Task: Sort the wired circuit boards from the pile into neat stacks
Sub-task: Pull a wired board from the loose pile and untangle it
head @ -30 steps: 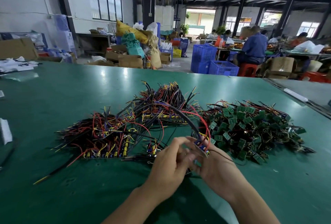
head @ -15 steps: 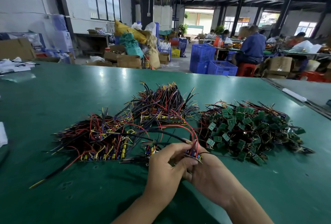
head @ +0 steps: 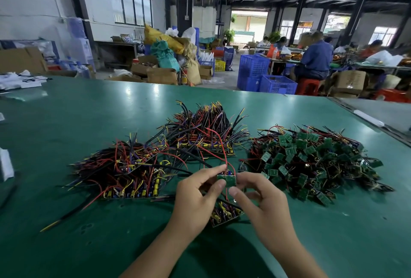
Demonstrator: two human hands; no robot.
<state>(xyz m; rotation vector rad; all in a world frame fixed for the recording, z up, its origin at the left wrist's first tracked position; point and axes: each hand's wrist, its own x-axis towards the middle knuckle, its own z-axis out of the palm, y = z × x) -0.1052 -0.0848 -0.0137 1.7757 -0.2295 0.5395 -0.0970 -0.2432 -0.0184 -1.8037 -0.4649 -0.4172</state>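
Green circuit board [head: 226, 180] pinched between both hands [head: 195, 197] [head: 264, 208].

A small green board [head: 226, 180] is being held just left of the loose pile [head: 311, 162] of green boards and tangled wires, its red wire looping upward. Left of this pile a far stack [head: 206, 137] and a wider near stack [head: 124, 171] are lying with wires fanning out. A short stack [head: 224, 213] is lying off the pile's front left.
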